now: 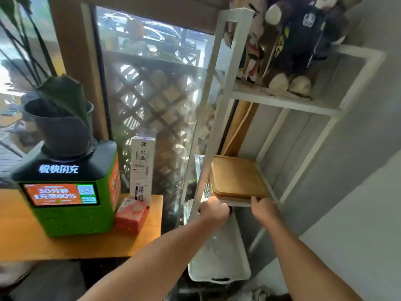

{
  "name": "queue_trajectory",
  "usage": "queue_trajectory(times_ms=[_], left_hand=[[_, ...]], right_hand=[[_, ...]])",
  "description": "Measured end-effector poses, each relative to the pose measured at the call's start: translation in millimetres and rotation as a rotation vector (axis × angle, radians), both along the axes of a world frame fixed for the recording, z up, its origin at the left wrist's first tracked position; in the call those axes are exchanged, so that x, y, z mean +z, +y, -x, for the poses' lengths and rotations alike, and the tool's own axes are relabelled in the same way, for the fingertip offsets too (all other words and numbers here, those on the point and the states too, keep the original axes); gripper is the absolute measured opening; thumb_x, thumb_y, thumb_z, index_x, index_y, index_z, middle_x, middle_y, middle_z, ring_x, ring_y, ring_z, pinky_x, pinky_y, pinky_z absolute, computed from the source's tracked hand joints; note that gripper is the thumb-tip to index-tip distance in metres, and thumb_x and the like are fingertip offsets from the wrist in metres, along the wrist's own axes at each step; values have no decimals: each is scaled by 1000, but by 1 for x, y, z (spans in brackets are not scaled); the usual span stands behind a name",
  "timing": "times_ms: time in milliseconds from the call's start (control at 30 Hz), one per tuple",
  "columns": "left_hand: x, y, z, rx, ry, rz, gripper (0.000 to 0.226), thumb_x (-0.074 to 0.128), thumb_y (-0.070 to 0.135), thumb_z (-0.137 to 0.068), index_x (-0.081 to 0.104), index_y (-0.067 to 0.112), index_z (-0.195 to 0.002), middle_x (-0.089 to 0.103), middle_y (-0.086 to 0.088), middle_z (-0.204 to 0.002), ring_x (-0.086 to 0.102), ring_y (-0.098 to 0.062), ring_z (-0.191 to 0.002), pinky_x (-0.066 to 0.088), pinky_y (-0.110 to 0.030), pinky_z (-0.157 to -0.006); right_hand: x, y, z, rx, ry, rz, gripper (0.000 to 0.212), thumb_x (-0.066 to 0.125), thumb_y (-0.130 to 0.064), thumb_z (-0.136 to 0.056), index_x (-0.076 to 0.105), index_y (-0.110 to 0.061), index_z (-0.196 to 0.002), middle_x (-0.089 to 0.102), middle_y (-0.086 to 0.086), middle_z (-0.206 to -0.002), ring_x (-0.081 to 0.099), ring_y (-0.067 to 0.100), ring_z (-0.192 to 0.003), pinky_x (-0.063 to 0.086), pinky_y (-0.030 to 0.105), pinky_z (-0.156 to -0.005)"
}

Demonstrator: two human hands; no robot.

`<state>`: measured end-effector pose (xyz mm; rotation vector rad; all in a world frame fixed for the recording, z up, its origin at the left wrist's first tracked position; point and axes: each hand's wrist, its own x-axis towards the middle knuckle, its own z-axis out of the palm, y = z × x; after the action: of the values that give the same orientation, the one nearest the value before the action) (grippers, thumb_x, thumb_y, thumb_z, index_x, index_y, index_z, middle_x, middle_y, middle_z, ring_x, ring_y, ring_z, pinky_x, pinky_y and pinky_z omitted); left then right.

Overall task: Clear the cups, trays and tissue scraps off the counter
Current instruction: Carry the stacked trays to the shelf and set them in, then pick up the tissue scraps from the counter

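Right now both hands are at the front edge of a flat square wooden tray (237, 178) that lies on the middle shelf of a white metal rack (225, 88). The left hand (214, 210) is clenched around the tray's near left corner; the right hand (265, 208) grips the near right edge, thumb on top. A white plastic tray (219, 263) sits on the shelf below. To the left, a wooden counter (21, 242) bears a green charging kiosk (71, 205), with a small red box (131, 215) just beside it.

Daylit window (152, 61) with lattice behind; white shelf rack (230, 61) against grey wall (368, 148).
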<state>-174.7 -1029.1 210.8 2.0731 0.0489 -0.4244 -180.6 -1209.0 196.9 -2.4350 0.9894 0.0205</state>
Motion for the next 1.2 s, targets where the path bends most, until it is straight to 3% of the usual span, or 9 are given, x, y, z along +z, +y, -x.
queue_trajectory(times_ms=[67, 167, 300, 400, 633, 733, 933, 1067, 1200], left_hand=[[-2, 39, 21, -63, -32, 2, 26, 51, 18, -82, 67, 4, -98, 69, -19, -97, 68, -34, -89, 58, -38, -76], [-12, 121, 44, -113, -53, -74, 15, 57, 24, -78, 63, 11, -77, 66, -9, -78, 64, -24, -67, 53, -30, -57], [-34, 263, 76, -22, -59, -201, 15, 62, 23, -77, 62, 14, -89, 67, -7, -89, 64, -24, -81, 52, -31, -67], [-50, 375, 109, 83, -6, -284, 26, 60, 32, -69, 62, 15, -88, 65, -6, -91, 63, -28, -88, 48, -32, -72], [-62, 565, 172, 297, 104, -416, 13, 59, 22, -79, 59, 19, -92, 64, -5, -93, 62, -26, -89, 53, -35, -74], [-64, 609, 186, 388, 132, -430, 20, 61, 22, -83, 60, 13, -102, 65, -9, -101, 63, -27, -94, 56, -38, -80], [-77, 643, 175, 393, 138, -419, 10, 60, 18, -84, 60, 15, -94, 64, -7, -94, 63, -25, -88, 56, -42, -81], [-88, 651, 141, 321, 115, -416, 3, 59, 20, -83, 57, 21, -85, 66, -7, -94, 63, -27, -90, 56, -41, -82], [-101, 665, 83, 232, 93, -440, 12, 61, 27, -83, 58, 18, -89, 64, -5, -92, 62, -25, -87, 55, -39, -78]], right_hand=[[-3, 42, 14, 112, 84, 90, 50, 40, -39, -102, 64, 0, -121, 65, 23, -123, 61, 38, -113, 47, 37, -91], [-12, 122, 31, 261, 187, 100, 43, 49, -40, -96, 65, -7, -118, 64, 16, -125, 61, 34, -115, 50, 38, -93], [-40, 267, 57, 543, 270, 175, 36, 51, -26, -92, 66, -4, -116, 67, 17, -121, 62, 33, -116, 52, 36, -91], [-57, 386, 84, 772, 302, 184, 37, 51, -30, -89, 66, -6, -113, 67, 17, -118, 64, 34, -109, 54, 37, -86], [-57, 583, 121, 1110, 281, 119, 26, 55, -38, -91, 64, -14, -98, 66, 10, -105, 64, 33, -96, 45, 33, -68], [-57, 624, 124, 1192, 291, 129, 26, 55, -37, -93, 65, -14, -100, 65, 7, -101, 63, 28, -90, 47, 34, -67], [-64, 675, 98, 1200, 301, 93, 17, 56, -34, -95, 64, -19, -96, 66, 3, -93, 63, 20, -79, 47, 31, -59], [-75, 700, 69, 1183, 312, 96, 20, 56, -32, -92, 66, -19, -104, 66, 2, -97, 63, 21, -82, 47, 30, -59], [-96, 724, 25, 1160, 346, 65, 25, 55, -35, -92, 67, -16, -103, 69, 8, -105, 65, 27, -91, 49, 33, -67]])
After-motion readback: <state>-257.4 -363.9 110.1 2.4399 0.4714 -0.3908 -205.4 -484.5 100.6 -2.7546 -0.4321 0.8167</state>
